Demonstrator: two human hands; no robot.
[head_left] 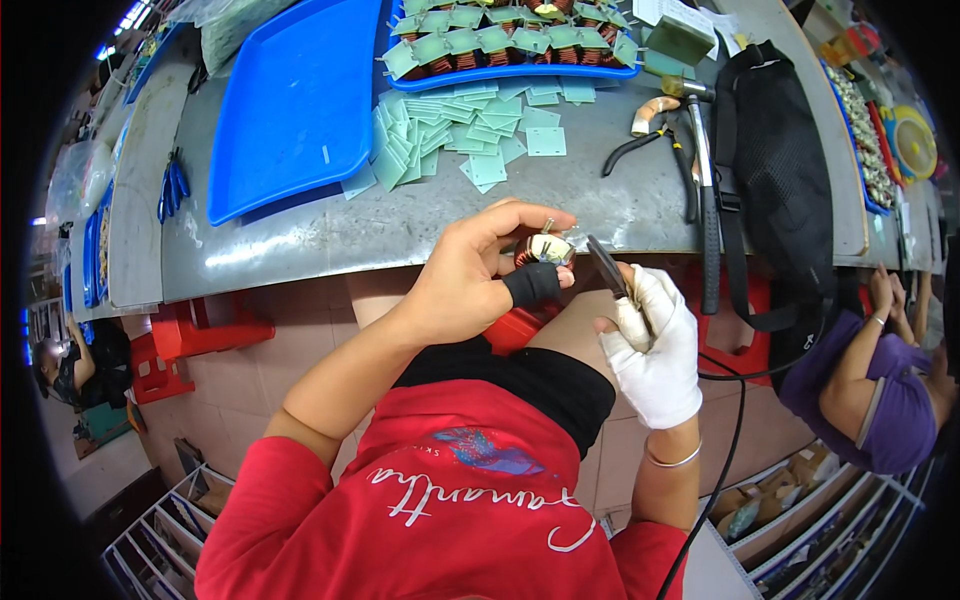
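My left hand point(478, 262) has its fingers closed around a small copper-wound coil point(545, 252) with a pale yellow face and a short metal lead sticking up. Black tape or a sleeve wraps the left thumb. My right hand point(652, 345) wears a white fingerless glove and grips a dark, narrow-tipped hand tool point(607, 266). The tool's tip points up beside the coil, apart from it. Its exact kind is hard to make out, since the glove hides the handle. Both hands are over my lap, just at the bench's front edge.
On the metal bench point(270, 250) lie an empty blue tray point(300, 110), a heap of pale green square plates point(440, 130) and a blue tray of coils point(520, 72). To the right are pliers point(680, 150), a hammer point(703, 150) and a black bag point(785, 160). A black cable point(735, 430) hangs beside my right arm.
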